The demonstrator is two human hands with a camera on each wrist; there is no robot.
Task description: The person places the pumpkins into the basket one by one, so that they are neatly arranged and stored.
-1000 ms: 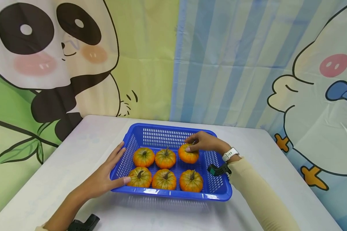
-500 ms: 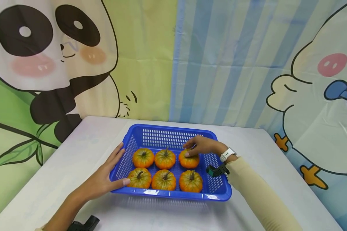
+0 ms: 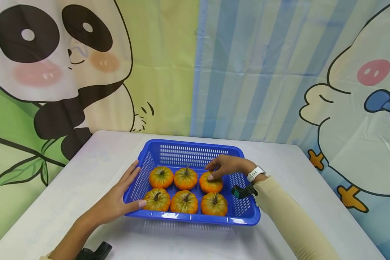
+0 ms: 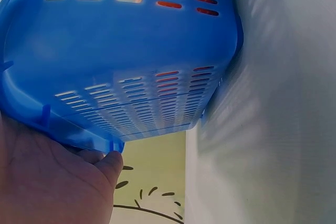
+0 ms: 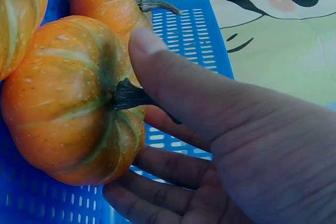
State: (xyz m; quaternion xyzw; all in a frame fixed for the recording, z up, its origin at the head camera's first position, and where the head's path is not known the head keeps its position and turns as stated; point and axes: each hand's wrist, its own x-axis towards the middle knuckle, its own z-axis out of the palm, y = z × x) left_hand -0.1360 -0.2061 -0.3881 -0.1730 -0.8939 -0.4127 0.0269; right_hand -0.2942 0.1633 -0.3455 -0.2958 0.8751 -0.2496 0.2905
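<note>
Inside the blue plastic basket [image 3: 195, 217], my right hand [image 3: 229, 165] holds a small orange pumpkin [image 3: 210, 184] at the back right. My thumb lies by its dark stem, and the other fingers reach round its far side, as the right wrist view shows. This pumpkin sits low in the basket, close behind the front right pumpkin [image 3: 214, 204]. At the left side of the basket, my left hand [image 3: 117, 200] rests along the rim with fingers stretched out. Its thumb lies over the front left corner, next to a pumpkin [image 3: 157, 199].
More pumpkins, the back left one [image 3: 161, 177], the back middle one [image 3: 185, 178] and the front middle one [image 3: 184, 202], stand stem up in two rows. The basket stands on a white table [image 3: 279, 173]. A printed curtain [image 3: 240, 72] hangs behind it.
My right hand has lowered its pumpkin onto the basket floor and shifted it slightly towards the front. The left hand has stayed at the rim.
</note>
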